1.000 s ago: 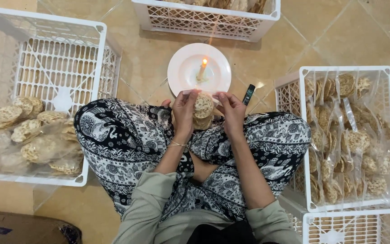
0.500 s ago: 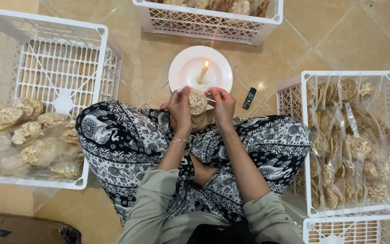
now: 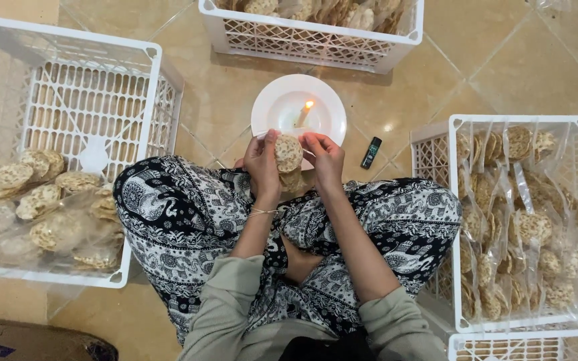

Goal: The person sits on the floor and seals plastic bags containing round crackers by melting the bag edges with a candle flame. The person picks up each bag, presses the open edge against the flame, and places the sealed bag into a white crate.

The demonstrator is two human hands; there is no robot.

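both hands (image 3: 262, 162) (image 3: 324, 160) in closed grip on cracker packet (image 3: 288, 155) near candle plate (image 3: 269, 100)

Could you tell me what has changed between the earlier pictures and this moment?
Both hands, the left hand and the right hand, have carried the bag of crackers forward from the lap toward the white plate with the lit candle. Both kept their grip on it; nothing was let go. The plate, the candle, the lighter and the white crates appear unchanged.
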